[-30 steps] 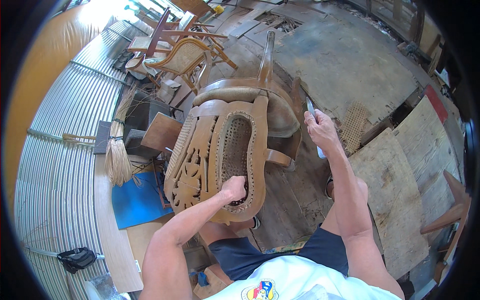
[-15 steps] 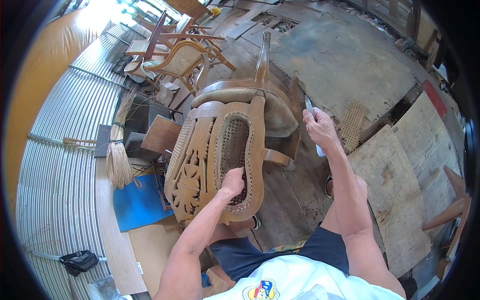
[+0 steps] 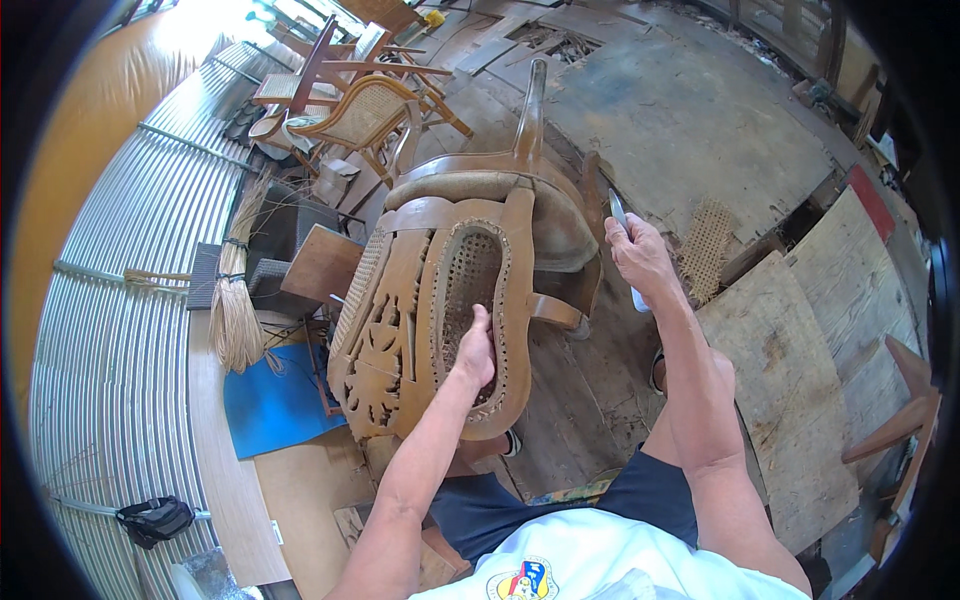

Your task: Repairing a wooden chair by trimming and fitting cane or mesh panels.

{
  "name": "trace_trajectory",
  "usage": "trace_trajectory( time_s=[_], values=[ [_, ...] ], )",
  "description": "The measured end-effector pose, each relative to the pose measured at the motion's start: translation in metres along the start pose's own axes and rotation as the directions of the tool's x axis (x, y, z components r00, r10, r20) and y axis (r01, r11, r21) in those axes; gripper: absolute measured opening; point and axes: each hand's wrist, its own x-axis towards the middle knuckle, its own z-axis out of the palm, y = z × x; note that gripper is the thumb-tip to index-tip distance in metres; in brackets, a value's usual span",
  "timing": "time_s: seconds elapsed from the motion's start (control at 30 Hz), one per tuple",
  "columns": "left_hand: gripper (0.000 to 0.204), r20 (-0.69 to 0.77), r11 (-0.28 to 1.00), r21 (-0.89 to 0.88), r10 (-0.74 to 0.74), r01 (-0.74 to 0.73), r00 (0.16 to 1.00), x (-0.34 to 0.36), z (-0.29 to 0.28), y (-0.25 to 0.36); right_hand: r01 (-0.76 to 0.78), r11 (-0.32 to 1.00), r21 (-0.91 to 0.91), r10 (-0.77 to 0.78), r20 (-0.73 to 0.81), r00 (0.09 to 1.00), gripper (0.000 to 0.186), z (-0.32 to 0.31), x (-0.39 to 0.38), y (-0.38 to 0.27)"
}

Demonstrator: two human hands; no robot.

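A carved wooden chair (image 3: 400, 300) lies tipped over before me, its cushioned seat (image 3: 565, 230) and legs away from me. My left hand (image 3: 475, 355) is at the lower half of the oval back opening, against perforated cane (image 3: 465, 285) ringed by small holes. Its thumb is raised and apart; the other fingers are partly hidden. My right hand (image 3: 645, 260) grips a knife (image 3: 618, 210) upright, clear of the chair at its right, the silver blade above the fist and a light end below.
Rattan chairs (image 3: 360, 125) are piled behind. At left stand cane strand bundles (image 3: 238, 320), a blue sheet (image 3: 270, 400) and corrugated metal (image 3: 110, 350). At right lie plywood boards (image 3: 775, 400), a loose cane piece (image 3: 710, 245) and a wooden frame (image 3: 910, 400). The plank floor has broken patches.
My left hand has moved up within the oval opening, and its thumb has lifted from a closed shape. My right hand with the knife has barely moved.
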Motion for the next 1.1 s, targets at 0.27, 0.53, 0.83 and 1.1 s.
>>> trace_trajectory(
  time_s=[0.27,0.53,0.83,1.1],
  values=[
    [0.052,0.017,0.985,-0.002,-0.174,0.174,0.985,0.022,-0.022,0.005,-0.002,1.000,-0.006,0.002,0.000,1.000,0.035,-0.004,-0.002,-0.004],
    [0.056,0.118,0.966,0.123,-0.243,0.229,0.963,0.007,0.004,0.028,-0.005,1.000,0.029,0.005,-0.025,1.000,0.033,-0.014,-0.001,0.002],
    [0.054,-0.131,0.930,0.360,0.126,-0.071,0.983,0.041,-0.006,0.067,-0.057,0.996,0.066,0.058,-0.003,0.998,0.031,-0.021,-0.003,-0.015],
    [0.043,0.104,0.999,0.043,-0.022,0.018,0.994,0.076,-0.007,0.044,-0.052,0.998,0.021,0.052,-0.001,0.999,0.032,-0.013,-0.002,-0.010]
  ],
)
